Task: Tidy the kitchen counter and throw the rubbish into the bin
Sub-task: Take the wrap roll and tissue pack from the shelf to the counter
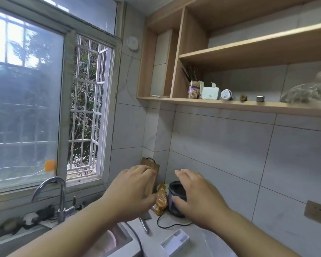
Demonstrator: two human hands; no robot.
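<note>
An orange snack packet [160, 199] stands in the counter's far corner beside a small dark jar-shaped appliance [175, 193] with a black cord [167, 226]. My left hand [132, 190] reaches to the packet, thumb touching its left side, fingers spread over a wooden cutting board [150, 165] that leans on the wall. My right hand [196, 195] curls around the dark appliance, thumb on its front and fingers over its top. Whether either hand has a firm grip is unclear.
A knife [144, 224] lies on the counter by the sink [117, 240]. A chrome tap [60, 197] stands at the left under the window. A white plastic holder [175, 242] sits near the front. Wooden shelves [230, 104] above carry small tins and a bag.
</note>
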